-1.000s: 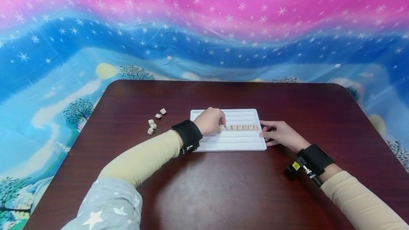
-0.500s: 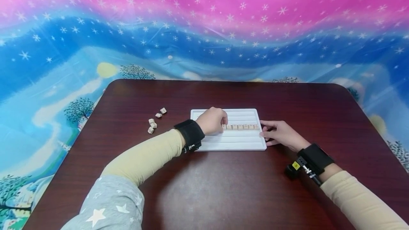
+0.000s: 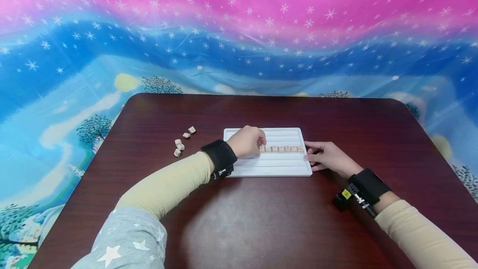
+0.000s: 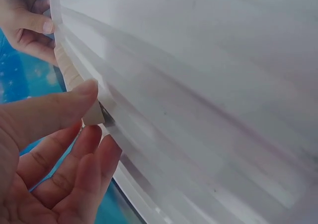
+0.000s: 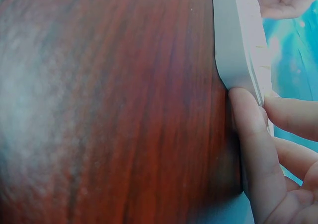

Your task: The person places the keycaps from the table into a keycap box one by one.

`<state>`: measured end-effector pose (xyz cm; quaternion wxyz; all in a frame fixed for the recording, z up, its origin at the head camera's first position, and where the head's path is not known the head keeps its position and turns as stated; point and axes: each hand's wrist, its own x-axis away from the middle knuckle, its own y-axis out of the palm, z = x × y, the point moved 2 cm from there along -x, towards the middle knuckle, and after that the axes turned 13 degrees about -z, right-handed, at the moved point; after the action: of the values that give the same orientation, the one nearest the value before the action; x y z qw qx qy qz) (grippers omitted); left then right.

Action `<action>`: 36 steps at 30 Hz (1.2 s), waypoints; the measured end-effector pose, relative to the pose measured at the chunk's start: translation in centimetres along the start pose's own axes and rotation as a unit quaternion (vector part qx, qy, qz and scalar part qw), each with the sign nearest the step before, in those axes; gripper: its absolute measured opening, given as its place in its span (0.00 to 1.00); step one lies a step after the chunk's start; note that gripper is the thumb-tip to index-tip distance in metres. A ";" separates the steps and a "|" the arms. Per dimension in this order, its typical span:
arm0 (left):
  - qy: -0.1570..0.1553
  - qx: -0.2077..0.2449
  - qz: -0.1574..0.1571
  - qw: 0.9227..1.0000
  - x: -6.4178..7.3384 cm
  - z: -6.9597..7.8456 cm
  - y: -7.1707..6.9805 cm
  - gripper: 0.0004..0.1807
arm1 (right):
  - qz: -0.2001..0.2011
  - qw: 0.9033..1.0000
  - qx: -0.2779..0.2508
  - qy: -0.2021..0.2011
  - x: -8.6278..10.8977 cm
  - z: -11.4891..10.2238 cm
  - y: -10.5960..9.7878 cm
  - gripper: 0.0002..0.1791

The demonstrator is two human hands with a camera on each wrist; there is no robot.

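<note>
L hand [image 3: 244, 142] pinched block [image 4: 93, 115] at row's [image 3: 284, 149] 9 o'clock end; R hand [image 3: 330, 156], fingers spread, touched tray's [image 3: 272, 170] 3 o'clock edge. Keeping block square w/ row prob. worked best.

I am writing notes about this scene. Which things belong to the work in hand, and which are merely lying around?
Part of the work:
white tray, touched by the right hand
row of blocks, left hand at its left end
five similar loose blocks, probably

Only around it:
table
patterned cloth
black wrist straps
</note>
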<state>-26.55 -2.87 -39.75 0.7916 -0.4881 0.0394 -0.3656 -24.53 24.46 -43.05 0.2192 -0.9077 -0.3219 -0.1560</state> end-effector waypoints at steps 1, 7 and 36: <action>0.000 0.003 -0.004 1.000 0.1 0.0 0.0 0.15 | -0.001 1.000 -0.001 0.000 0.0 0.0 0.0 0.37; 0.014 -0.006 -0.019 1.000 0.7 -0.3 0.1 0.16 | -0.001 1.000 -0.004 0.002 0.1 0.4 0.1 0.38; 0.088 -0.074 0.087 0.990 10.4 -9.3 -4.4 0.11 | 0.000 1.000 0.002 0.004 0.2 -0.1 -0.1 0.38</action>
<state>-25.20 -17.33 -37.97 0.7756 -0.5062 0.1778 -0.3327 -24.49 24.57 -42.88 0.2221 -0.9068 -0.3212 -0.1588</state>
